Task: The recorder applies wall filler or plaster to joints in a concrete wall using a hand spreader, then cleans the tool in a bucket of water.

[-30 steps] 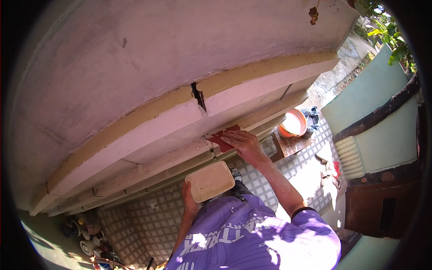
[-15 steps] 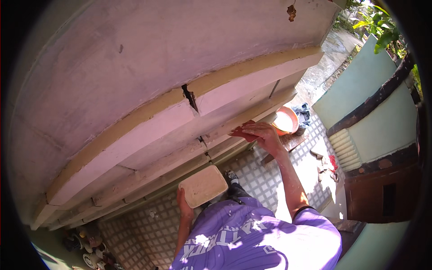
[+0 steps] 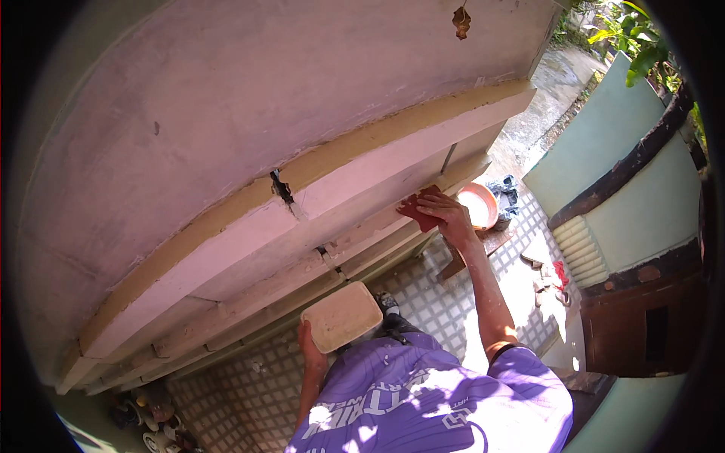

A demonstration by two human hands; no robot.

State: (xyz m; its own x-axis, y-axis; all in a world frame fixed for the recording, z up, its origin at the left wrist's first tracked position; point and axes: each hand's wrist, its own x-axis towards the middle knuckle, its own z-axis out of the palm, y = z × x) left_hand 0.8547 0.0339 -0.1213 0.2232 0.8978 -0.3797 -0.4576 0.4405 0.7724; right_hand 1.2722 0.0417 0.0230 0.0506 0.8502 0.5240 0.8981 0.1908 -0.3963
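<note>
My left hand (image 3: 310, 343) grips the near left edge of a rectangular tub (image 3: 342, 317) in front of my body; its top shows a pale beige, paste-like surface. My right arm reaches up and out to a pale ledge (image 3: 377, 232) of the stepped wall structure. In my right hand (image 3: 451, 217) is a flat dark red sheet (image 3: 420, 210), pinched under the fingers and lying against the ledge or just over it; whether it touches cannot be made out. Ragged dark gaps (image 3: 282, 187) break the upper ledge to the left of it.
An orange bucket (image 3: 479, 204) with pale contents stands beyond my right hand on a wooden bench (image 3: 491, 243), a dark plastic bag (image 3: 504, 198) beside it. Sandals (image 3: 540, 275) lie on the tiled floor at right. Clutter (image 3: 155, 423) sits at lower left. A dry leaf (image 3: 461, 23) hangs above.
My right hand and the red sheet have shifted slightly up and right along the ledge. The view has moved a little; the left hand still holds the tub, nearly in the same place.
</note>
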